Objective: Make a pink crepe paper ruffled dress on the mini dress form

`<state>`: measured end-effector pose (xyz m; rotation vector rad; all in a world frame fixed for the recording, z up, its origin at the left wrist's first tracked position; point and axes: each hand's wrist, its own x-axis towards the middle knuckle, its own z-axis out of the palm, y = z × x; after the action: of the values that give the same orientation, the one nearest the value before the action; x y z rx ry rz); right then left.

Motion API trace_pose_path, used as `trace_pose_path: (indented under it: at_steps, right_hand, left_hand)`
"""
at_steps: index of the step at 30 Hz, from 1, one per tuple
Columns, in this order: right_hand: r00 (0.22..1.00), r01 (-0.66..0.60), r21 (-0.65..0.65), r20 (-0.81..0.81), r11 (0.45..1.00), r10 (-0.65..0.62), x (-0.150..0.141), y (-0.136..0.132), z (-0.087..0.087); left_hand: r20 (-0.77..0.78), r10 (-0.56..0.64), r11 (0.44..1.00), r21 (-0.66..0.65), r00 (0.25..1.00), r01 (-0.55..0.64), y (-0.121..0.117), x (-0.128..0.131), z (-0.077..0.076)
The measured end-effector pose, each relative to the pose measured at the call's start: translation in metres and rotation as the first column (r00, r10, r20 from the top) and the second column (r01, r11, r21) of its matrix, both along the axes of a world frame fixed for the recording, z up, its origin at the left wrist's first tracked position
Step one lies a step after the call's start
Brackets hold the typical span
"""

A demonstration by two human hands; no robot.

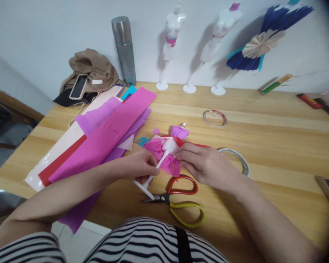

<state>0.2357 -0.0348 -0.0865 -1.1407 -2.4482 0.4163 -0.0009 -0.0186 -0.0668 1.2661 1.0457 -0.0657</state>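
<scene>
A small white mannequin [170,144] lies tilted, its base toward me and pink crepe paper [171,166] gathered round its body. My left hand [141,164] is closed round the mannequin's white stand pole [163,159]. On the other side, my right hand [205,160] pinches the edge of the pink paper beside the body. Red paper [178,141] shows behind it, partly covered by my right fingers. Scissors [167,198] with one red and one yellow handle lie just below, their blades partly under the round white base [144,189].
Coloured crepe paper [106,135] is stacked at left. Tape rolls [215,118] lie at right. Three mannequins [173,36] stand along the wall, near a grey flask [125,54]. A phone [78,87] rests on a cap and brown cloth. Purple paper [180,132] sits beyond my hands.
</scene>
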Motion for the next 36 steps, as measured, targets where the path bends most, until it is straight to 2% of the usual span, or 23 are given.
trace_pose_path:
  at_steps: [2, 5, 7, 11, 13, 15, 19, 22, 25, 29, 33, 36]
  right_hand:
    - [0.999, 0.016, -0.023, -0.029, 1.0, -0.017, 0.003, -0.002, 0.001]
    - [0.964, 0.242, -0.087, -0.088, 0.966, -0.25, 0.007, -0.006, 0.001]
    - [0.938, 0.312, -0.191, -0.092, 0.931, -0.334, 0.007, -0.012, -0.001]
    - [0.929, 0.275, -0.352, -0.141, 0.895, -0.341, 0.003, -0.023, -0.008]
    - [0.922, 0.234, -0.392, -0.201, 0.89, -0.331, 0.0, -0.025, -0.009]
    - [0.905, 0.203, -0.412, -0.268, 0.888, -0.331, -0.001, -0.025, -0.009]
    - [0.885, 0.241, -0.343, -0.307, 0.908, -0.351, -0.006, -0.022, -0.007]
    - [0.926, 0.247, -0.245, -0.224, 0.937, -0.303, -0.011, -0.022, -0.004]
    - [0.967, 0.218, -0.145, -0.105, 0.965, -0.234, -0.014, -0.025, -0.002]
    - [0.981, 0.19, -0.11, -0.025, 0.976, -0.194, -0.01, -0.028, -0.002]
    - [0.972, 0.233, -0.127, -0.014, 0.964, -0.236, -0.007, -0.03, -0.005]
    - [0.961, 0.275, -0.078, 0.008, 0.958, -0.275, -0.008, -0.031, -0.009]
  left_hand:
    - [0.011, 0.036, 0.999, -0.028, 0.999, -0.036, -0.003, 0.001, -0.001]
    - [0.084, 0.097, 0.992, -0.093, 0.992, -0.089, -0.009, 0.003, -0.006]
    - [0.176, 0.154, 0.976, -0.178, 0.972, -0.123, -0.013, 0.004, -0.012]
    - [0.348, 0.313, 0.891, -0.43, 0.884, -0.146, -0.022, 0.007, -0.027]
    - [0.388, 0.36, 0.864, -0.483, 0.848, -0.146, -0.024, 0.008, -0.034]
    - [0.387, 0.37, 0.857, -0.493, 0.845, -0.149, -0.027, 0.01, -0.04]
    - [0.315, 0.341, 0.871, -0.46, 0.886, -0.172, -0.031, 0.016, -0.042]
    - [0.233, 0.249, 0.941, -0.286, 0.94, -0.178, -0.034, 0.022, -0.036]
    - [0.156, 0.128, 0.986, -0.125, 0.979, -0.109, -0.035, 0.024, -0.027]
    - [0.149, 0.11, 0.989, -0.11, 0.983, -0.094, -0.035, 0.022, -0.025]
    - [0.118, 0.106, 0.992, -0.086, 0.987, -0.096, -0.035, 0.022, -0.028]
    - [0.089, 0.094, 0.994, -0.063, 0.992, -0.088, -0.035, 0.024, -0.025]
